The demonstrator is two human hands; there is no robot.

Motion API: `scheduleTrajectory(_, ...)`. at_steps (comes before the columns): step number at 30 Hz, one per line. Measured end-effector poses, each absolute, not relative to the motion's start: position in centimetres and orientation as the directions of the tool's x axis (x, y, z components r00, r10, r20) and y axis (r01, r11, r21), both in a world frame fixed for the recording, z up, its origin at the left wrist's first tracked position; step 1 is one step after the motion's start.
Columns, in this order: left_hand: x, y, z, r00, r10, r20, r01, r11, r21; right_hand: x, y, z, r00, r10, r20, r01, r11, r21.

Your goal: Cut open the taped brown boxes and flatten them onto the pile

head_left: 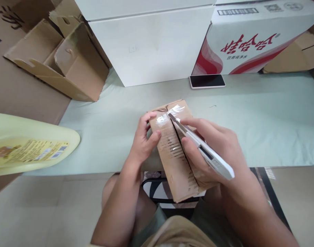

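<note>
A small brown cardboard box (169, 154) with shiny clear tape across its far end lies tilted over the table's front edge, above my lap. My left hand (144, 140) grips its left side near the far end, thumb on top and fingers over the far corner. In my right hand (216, 147) is a white utility knife (213, 157). Its blade tip touches the taped part at the far end of the dark seam that runs down the box's top. My right fingers also rest against the box's right side.
A pale green cloth covers the table (249, 120). Along the back stand a white box (152, 51), a red-and-white printed box (244, 44) and an open cardboard carton (69, 65). A phone (207, 81) lies before them. A yellow bottle (36, 142) is at the left.
</note>
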State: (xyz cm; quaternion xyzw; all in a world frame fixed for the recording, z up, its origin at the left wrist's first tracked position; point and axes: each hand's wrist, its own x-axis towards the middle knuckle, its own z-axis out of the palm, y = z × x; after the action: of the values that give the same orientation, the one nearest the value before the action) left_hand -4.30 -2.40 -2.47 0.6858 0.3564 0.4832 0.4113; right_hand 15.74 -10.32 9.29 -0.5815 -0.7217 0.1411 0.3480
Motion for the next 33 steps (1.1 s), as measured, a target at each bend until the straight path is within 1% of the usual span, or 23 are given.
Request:
scheduleTrajectory(3, -4.33, -2.42, -2.49, 0.282, 0.884, 0.373, 0.093, -0.412, 0.907, 15.90, -10.10, 9.09, -0.059, 0.929, 0.366, 0.741, 0.286, -0.607)
scheduleTrajectory(8, -4.35, -2.37, -2.28, 0.281, 0.882, 0.379, 0.116, -0.423, 0.899, 15.86, -9.88, 8.81, -0.078, 0.942, 0.326, 0.748, 0.272, -0.605)
scheduleTrajectory(16, -4.29, -2.40, -2.09, 0.286, 0.882, 0.376, 0.123, -0.422, 0.898, 15.83, -9.91, 8.67, -0.104, 0.938, 0.332, 0.750, 0.293, -0.593)
scheduleTrajectory(22, -4.27, -2.37, -2.07, 0.288, 0.883, 0.371, 0.119, -0.417, 0.901, 15.76, -9.81, 8.71, -0.129, 0.944, 0.305, 0.778, 0.287, -0.559)
scheduleTrajectory(26, -4.31, -2.29, -2.24, 0.295, 0.880, 0.371, 0.122, -0.420, 0.899, 15.69, -9.76, 8.69, -0.126, 0.940, 0.316, 0.784, 0.290, -0.549)
scheduleTrajectory(29, -4.31, -2.26, -2.37, 0.287, 0.882, 0.373, 0.115, -0.418, 0.901, 15.64, -9.88, 8.70, -0.112, 0.939, 0.325, 0.776, 0.287, -0.562)
scheduleTrajectory(33, -4.23, -2.41, -2.36, 0.289, 0.890, 0.353, 0.107, -0.397, 0.912, 15.68, -10.16, 8.80, -0.085, 0.935, 0.345, 0.728, 0.294, -0.619)
